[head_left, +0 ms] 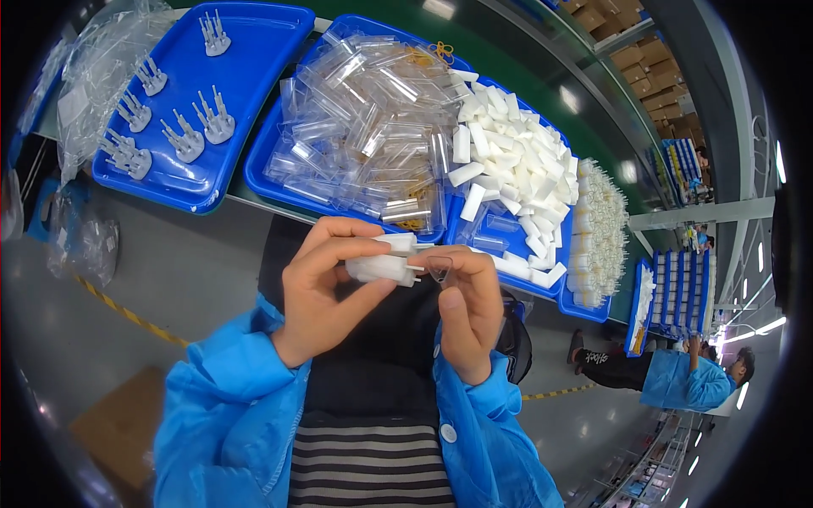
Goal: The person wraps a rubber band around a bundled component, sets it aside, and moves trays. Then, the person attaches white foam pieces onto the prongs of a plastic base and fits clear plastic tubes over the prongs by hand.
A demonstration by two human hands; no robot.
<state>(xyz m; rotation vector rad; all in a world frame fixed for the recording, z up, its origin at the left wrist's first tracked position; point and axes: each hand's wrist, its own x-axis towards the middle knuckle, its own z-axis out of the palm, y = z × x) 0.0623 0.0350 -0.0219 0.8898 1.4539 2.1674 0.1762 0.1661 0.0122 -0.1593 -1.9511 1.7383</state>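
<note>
The left hand (318, 292) pinches white parts (378, 270), while the right hand (471, 309), just beside it, pinches a clear piece (440, 269).

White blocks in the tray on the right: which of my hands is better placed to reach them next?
Probably your right hand: it's nearer those white blocks, though it holds a clear piece. Your left hand sits farther off, gripping a white pronged piece.

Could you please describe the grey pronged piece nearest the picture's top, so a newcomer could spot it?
Look just left of the heap of clear plastic sleeves, to the blue tray. Near its top edge stands one grey pronged piece, set apart from the five others lower in the picture.
</note>
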